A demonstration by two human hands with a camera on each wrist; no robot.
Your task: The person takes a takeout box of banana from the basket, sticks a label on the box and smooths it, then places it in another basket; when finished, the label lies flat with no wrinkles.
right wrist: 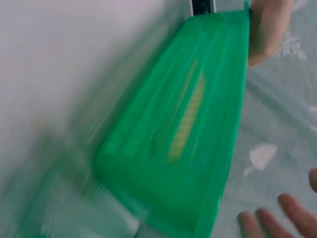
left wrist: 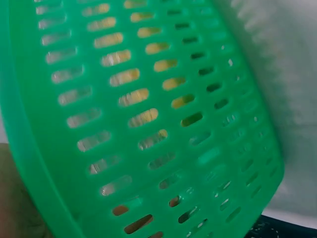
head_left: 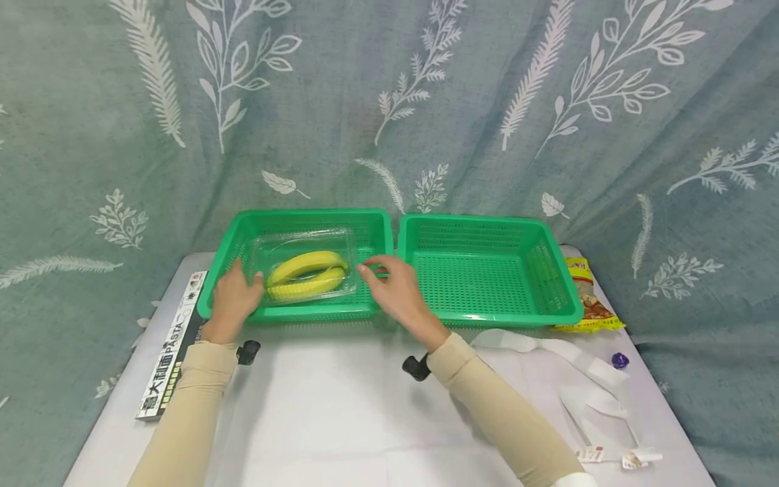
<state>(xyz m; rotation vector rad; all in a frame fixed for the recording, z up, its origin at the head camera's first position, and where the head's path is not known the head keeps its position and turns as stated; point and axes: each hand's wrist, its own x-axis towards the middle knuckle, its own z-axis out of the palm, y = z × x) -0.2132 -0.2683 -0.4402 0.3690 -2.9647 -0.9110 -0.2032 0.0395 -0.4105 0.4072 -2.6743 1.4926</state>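
A clear plastic box (head_left: pixel 302 238) with two yellow bananas (head_left: pixel 307 262) in it lies inside the left green basket (head_left: pixel 296 312). At the basket's left end is my left hand (head_left: pixel 236 294), thumb by the box's left edge and fingers partly hidden behind the box side and basket wall. My right hand (head_left: pixel 392 284) hovers over the basket's right end, fingertips close to the box's right edge and holding nothing. Its spread fingers (right wrist: pixel 297 213) show in the right wrist view. Yellow shows through the slots of the basket wall (left wrist: pixel 163 144) in the left wrist view.
A second green basket (head_left: pixel 489 318) stands right of the first. A pasta box (head_left: pixel 170 352) lies at the left, a yellow food packet (head_left: pixel 587 297) at the right. Nearby are a small purple item (head_left: pixel 619 360) and a white strap (head_left: pixel 572 355). A leaf-patterned curtain (head_left: pixel 341 101) hangs behind.
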